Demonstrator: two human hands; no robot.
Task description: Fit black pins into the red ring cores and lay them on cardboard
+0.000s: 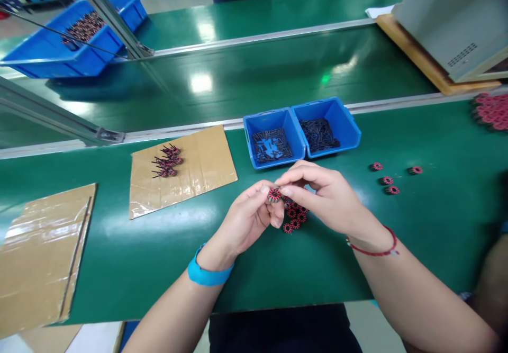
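My left hand point(254, 213) pinches a small motor stator point(274, 195), a round toothed piece with a red and black face, between thumb and fingers. At its upper right edge, the thumb and forefinger of my right hand point(321, 191) are pinched together; whatever they grip is too small to make out. Below and behind both hands lies a cluster of similar stators point(294, 224), partly covered by my fingers. Just beyond stand two blue bins point(298, 154), holding short dark tube-like pieces point(317, 133).
Several stators with dark leads point(169, 161) rest on a cardboard sheet point(198, 178). More cardboard point(43, 252) lies left. Loose stators point(387, 181) and a red pile point(492, 110) are right. A metal post point(107, 14), blue crate point(71, 67) and grey machine point(456, 25) stand beyond.
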